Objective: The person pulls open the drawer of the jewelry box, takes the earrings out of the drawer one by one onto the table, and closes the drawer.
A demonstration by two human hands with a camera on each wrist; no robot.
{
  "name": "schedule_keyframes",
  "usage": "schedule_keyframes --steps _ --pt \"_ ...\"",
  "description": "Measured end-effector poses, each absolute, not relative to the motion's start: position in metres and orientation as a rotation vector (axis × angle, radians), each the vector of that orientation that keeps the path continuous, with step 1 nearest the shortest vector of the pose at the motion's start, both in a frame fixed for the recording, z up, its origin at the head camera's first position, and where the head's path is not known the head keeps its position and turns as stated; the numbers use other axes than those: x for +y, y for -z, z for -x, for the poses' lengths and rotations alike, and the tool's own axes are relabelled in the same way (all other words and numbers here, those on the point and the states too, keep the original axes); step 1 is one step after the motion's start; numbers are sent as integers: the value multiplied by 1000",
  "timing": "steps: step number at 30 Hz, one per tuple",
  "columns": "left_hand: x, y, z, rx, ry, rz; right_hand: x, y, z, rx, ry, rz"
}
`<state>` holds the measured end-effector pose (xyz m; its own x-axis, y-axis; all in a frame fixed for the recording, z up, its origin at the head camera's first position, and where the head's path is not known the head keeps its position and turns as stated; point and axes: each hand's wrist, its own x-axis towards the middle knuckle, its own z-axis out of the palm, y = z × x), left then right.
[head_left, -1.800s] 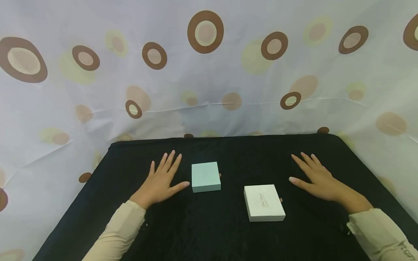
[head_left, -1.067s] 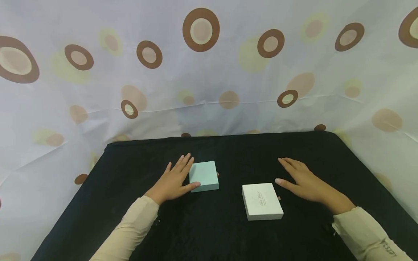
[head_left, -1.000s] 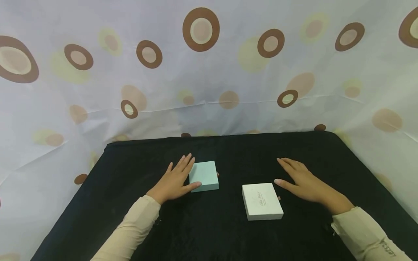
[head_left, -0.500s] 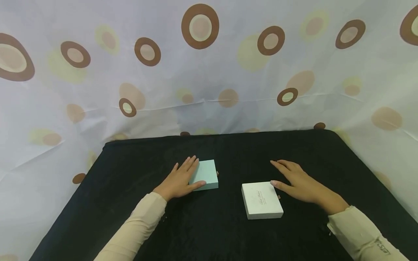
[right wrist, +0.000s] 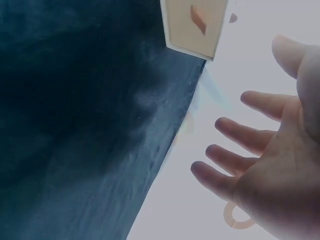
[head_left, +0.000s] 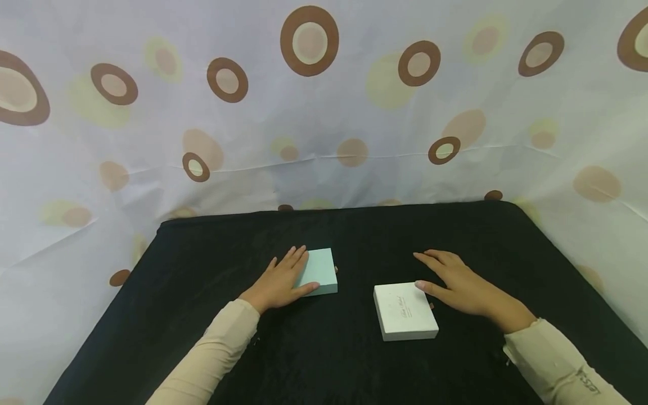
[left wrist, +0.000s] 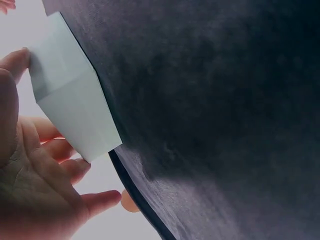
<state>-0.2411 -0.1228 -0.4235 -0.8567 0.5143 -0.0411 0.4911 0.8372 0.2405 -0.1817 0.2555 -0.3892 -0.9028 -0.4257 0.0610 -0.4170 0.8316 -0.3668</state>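
Note:
My left hand (head_left: pixel 277 284) lies at the left side of a pale teal box (head_left: pixel 322 267), covering part of its left edge, with fingers extended. From the left wrist, the thumb is at one edge of that teal box (left wrist: pixel 82 112), and several fingertips are along another edge. Whether they press on it is hard to tell. To the right, my right hand (head_left: pixel 463 284) hovers beside a white box (head_left: pixel 405 312) with small printed script, its thumb over the far right corner. The right wrist view has a ribbon tab (right wrist: pixel 198 20) on the white box's end; the fingers are spread and hold nothing.
Both boxes rest on a table (head_left: pixel 329 360) covered in black cloth. Behind it hangs a pale curtain (head_left: pixel 253 135) with brown and yellow circles. A small ribbon tab also sticks out of the teal box's right side.
My left hand has moved right, from beside the teal box to over its left edge. My right hand has come left, closer to the white box. Both boxes stay put.

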Motion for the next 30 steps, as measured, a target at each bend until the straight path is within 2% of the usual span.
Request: schedule_keyframes --steps 30 --pt "-125 423 243 2858 -386 -783 205 355 225 2963 644 832"
